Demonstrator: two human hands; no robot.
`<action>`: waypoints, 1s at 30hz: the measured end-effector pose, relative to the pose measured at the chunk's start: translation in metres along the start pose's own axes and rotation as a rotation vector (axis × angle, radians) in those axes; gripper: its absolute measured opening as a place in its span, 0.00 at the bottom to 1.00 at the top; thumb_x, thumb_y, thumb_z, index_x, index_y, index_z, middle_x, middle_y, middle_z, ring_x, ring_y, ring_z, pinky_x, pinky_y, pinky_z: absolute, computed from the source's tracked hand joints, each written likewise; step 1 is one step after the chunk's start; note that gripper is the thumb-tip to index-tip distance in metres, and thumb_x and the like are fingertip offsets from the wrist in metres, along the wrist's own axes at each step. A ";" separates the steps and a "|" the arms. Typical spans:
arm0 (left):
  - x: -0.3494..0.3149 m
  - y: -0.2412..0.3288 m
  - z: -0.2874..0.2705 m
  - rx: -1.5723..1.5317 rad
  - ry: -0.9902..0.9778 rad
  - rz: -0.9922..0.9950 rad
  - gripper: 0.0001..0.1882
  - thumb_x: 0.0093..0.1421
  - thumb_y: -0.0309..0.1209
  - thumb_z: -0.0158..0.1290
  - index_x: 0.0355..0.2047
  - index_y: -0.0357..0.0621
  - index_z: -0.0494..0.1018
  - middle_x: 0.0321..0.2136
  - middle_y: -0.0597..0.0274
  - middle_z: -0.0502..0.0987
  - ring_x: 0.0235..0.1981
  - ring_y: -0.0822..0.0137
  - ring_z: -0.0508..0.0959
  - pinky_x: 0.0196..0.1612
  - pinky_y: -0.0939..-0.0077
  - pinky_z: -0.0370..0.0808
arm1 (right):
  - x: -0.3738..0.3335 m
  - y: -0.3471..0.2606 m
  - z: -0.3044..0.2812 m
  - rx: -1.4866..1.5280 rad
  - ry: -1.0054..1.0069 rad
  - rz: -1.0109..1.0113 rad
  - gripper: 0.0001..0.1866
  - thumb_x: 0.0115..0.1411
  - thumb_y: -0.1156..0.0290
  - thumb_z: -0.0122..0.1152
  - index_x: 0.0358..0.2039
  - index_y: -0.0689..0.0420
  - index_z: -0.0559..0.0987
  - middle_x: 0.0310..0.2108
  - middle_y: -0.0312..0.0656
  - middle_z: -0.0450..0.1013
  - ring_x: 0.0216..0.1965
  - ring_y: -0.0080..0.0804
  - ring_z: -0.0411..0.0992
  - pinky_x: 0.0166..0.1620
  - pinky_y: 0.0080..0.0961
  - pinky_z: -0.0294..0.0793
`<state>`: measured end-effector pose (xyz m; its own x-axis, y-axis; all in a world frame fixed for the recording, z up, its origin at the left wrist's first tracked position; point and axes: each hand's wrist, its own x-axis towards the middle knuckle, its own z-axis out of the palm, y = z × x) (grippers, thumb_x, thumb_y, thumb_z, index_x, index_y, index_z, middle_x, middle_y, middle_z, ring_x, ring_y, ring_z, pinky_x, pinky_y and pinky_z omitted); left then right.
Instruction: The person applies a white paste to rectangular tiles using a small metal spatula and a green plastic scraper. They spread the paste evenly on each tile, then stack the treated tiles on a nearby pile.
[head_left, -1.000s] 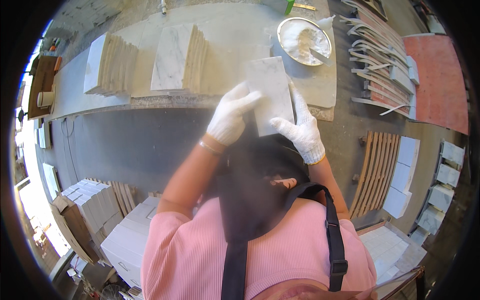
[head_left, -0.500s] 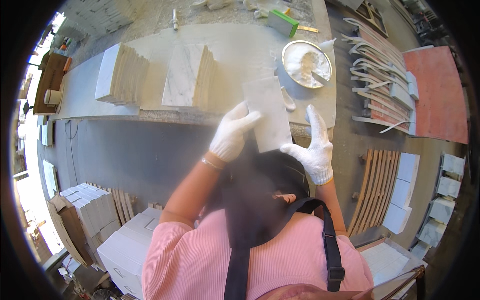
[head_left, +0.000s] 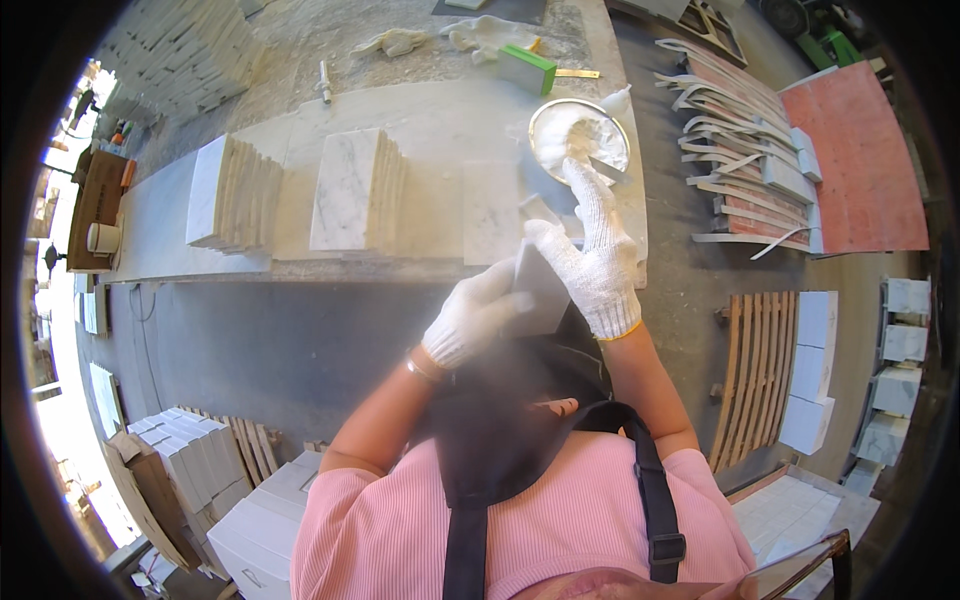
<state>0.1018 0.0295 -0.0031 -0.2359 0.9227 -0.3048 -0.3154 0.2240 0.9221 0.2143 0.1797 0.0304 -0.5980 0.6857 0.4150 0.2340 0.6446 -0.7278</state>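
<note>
My left hand (head_left: pixel 475 312), in a white knitted glove, grips a rectangular stone tile (head_left: pixel 543 292) by its left side. The tile is held tilted in front of my dark apron, just off the table's near edge. My right hand (head_left: pixel 600 265), gloved too, is open with thumb and fingers apart. Its fingertips reach the near rim of a round bowl (head_left: pixel 625 138) of white paste (head_left: pixel 590 130); whether they touch the paste I cannot tell. A grey flat blade (head_left: pixel 607 170) sticks in the paste. Left of my right hand, a pale tile (head_left: pixel 490 210) lies flat on the table.
Two stacks of marble tiles, one nearer (head_left: pixel 345 190) and one farther left (head_left: pixel 212 190), stand on the worktable (head_left: pixel 330 268). Beyond the bowl lies a green block (head_left: pixel 527 70). A slatted pallet (head_left: pixel 755 370) and foam strips (head_left: pixel 745 150) are at the right.
My right hand has moved from beside the tile up to the bowl. The tile has turned and tilted in my left hand, which sits slightly lower. The view has shifted.
</note>
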 end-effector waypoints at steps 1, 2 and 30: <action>-0.001 -0.001 -0.001 0.005 -0.007 0.023 0.25 0.64 0.24 0.56 0.62 0.34 0.70 0.52 0.63 0.79 0.51 0.72 0.75 0.57 0.74 0.72 | -0.001 0.002 0.001 -0.011 0.006 0.006 0.40 0.54 0.69 0.77 0.66 0.57 0.70 0.62 0.48 0.71 0.60 0.38 0.72 0.58 0.35 0.74; -0.001 -0.001 -0.002 0.021 -0.012 0.015 0.26 0.64 0.26 0.57 0.63 0.35 0.70 0.52 0.62 0.79 0.51 0.72 0.75 0.57 0.73 0.72 | -0.002 0.004 0.000 -0.016 0.010 0.001 0.39 0.54 0.69 0.77 0.66 0.57 0.70 0.62 0.47 0.71 0.60 0.37 0.72 0.58 0.35 0.75; -0.008 0.010 -0.012 -0.375 -0.059 -0.071 0.29 0.63 0.31 0.60 0.63 0.33 0.69 0.53 0.59 0.79 0.51 0.69 0.77 0.57 0.71 0.72 | -0.012 0.003 -0.039 0.329 -0.003 0.390 0.32 0.61 0.81 0.64 0.66 0.63 0.69 0.63 0.48 0.68 0.61 0.32 0.69 0.60 0.29 0.72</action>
<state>0.0897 0.0211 0.0057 -0.1516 0.9279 -0.3405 -0.6459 0.1678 0.7447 0.2520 0.1866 0.0449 -0.5167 0.8528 0.0764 0.1869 0.1994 -0.9619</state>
